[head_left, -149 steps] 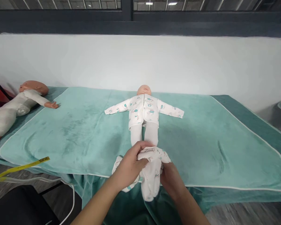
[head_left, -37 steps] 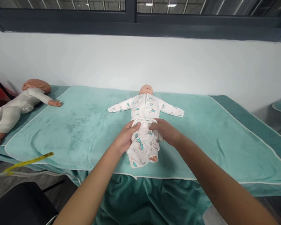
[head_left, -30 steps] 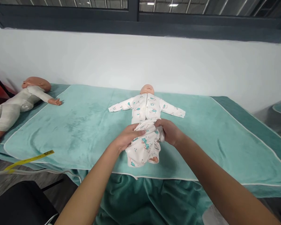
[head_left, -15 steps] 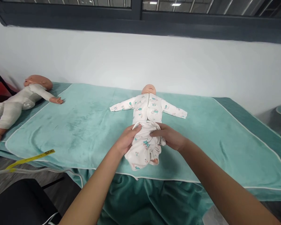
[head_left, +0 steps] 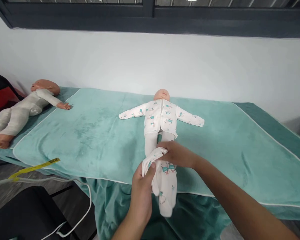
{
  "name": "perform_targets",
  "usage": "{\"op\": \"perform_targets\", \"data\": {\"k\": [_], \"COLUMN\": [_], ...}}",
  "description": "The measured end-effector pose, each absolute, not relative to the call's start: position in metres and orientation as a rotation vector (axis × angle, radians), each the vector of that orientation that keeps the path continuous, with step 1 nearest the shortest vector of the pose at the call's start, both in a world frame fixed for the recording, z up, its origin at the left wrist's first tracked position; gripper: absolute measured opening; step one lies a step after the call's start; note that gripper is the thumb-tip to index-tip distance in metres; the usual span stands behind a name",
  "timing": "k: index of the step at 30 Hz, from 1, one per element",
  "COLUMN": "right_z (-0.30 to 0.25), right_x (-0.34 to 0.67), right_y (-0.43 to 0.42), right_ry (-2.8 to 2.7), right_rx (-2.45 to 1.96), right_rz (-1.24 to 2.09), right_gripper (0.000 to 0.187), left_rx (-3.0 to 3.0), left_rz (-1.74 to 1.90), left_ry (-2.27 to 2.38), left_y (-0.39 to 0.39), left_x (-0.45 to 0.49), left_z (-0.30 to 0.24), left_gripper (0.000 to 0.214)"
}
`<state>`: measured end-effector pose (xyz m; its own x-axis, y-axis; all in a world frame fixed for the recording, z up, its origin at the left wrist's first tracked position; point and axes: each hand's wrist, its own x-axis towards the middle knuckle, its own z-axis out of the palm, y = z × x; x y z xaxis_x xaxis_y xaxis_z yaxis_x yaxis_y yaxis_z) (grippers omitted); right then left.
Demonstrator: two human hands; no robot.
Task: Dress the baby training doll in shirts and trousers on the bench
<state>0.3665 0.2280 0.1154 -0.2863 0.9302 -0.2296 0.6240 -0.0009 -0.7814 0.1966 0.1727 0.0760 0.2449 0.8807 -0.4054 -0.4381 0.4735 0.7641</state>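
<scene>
A baby doll (head_left: 162, 94) lies on its back with its arms spread, wearing a white printed jacket (head_left: 151, 116) closed at the front. Its white-covered legs (head_left: 150, 144) show below the hem, while the feet are hidden. White printed baby trousers (head_left: 169, 193) are at the lower legs, with one trouser leg hanging over the table's front edge. My left hand (head_left: 142, 190) is closed on the gathered waistband, thumb on top. Across the lower legs, my right hand (head_left: 177, 154) grips the other side of the waistband; its fingertips are partly hidden.
Green blankets (head_left: 97, 140) cover the table, which stands against a white wall (head_left: 140, 60). A second doll (head_left: 22, 108) lies at the far left. A white cable (head_left: 87, 210) with a yellow tag (head_left: 47, 163) runs past a black chair (head_left: 22, 213) at lower left.
Both hands have pulled the trousers down the doll's legs towards me. The white legs are now exposed below the jacket, and a trouser leg dangles over the edge.
</scene>
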Motion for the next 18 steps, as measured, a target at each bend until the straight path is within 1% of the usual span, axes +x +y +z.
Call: {"op": "perform_targets", "data": {"k": [3,6,8,14,18], "right_z": [0.114,0.11,0.107,0.1,0.094], "right_x": [0.358,0.35,0.346,0.341,0.343], "right_y": [0.227,0.225,0.223,0.216,0.214], "right_ry": [-2.16,-2.288,-2.3,-2.128,-1.946], "right_rx": [-1.71,-1.778,-1.831,-1.953,-1.948], "right_rz": [0.953,0.742,0.66,0.646,0.681], "right_gripper": [0.003,0.004,0.006,0.011,0.007], "left_rx": [0.436,0.441,0.501,0.955,1.13], "left_rz": [0.976,1.022,1.047,0.975,0.96], "left_ry": [1.002,1.082,1.142,1.201,1.158], "left_y": [0.146,0.143,0.153,0.194,0.219], "left_x": [0.192,0.184,0.178,0.171,0.175], "left_z": [0.067,0.049,0.038,0.032,0.035], "left_gripper": [0.053,0.047,0.043,0.021,0.017]}}
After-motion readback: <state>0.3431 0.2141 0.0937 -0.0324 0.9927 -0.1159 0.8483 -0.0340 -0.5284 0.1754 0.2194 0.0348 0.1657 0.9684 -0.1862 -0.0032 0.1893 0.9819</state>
